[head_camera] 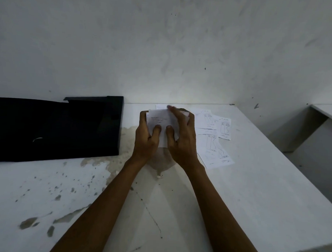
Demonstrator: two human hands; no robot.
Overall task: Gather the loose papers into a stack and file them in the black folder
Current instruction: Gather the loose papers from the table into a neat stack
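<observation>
- Head view: a small stack of papers (162, 123) is held up off the worktop (234, 194) between both hands, to the right of the black folder (56, 127) and well apart from it.
- The left hand (147, 138) is seen closed on the stack's left edge, thumb on the front sheet and fingers wrapped behind.
- The right hand (181, 139) is seen closed on the right edge, thumb on the front; its upper fingers are blurred, so their exact placement cannot be told.
- Several loose sheets (213, 135) are left lying flat and overlapping on the worktop, on the far side of the stack from the folder, just beside the right hand. Another sheet edge is visible behind the stack, towards the wall.
- The black folder is lying flat at the left of the worktop, its long axis running left to right; whether it is open cannot be told in the dim light.
- The gathering is judged unfinished: the remaining sheets lie nearer the right hand, and the folder nearer the left.
- It is judged that the stack would have to be carried leftward to the folder once the last sheets are collected.
</observation>
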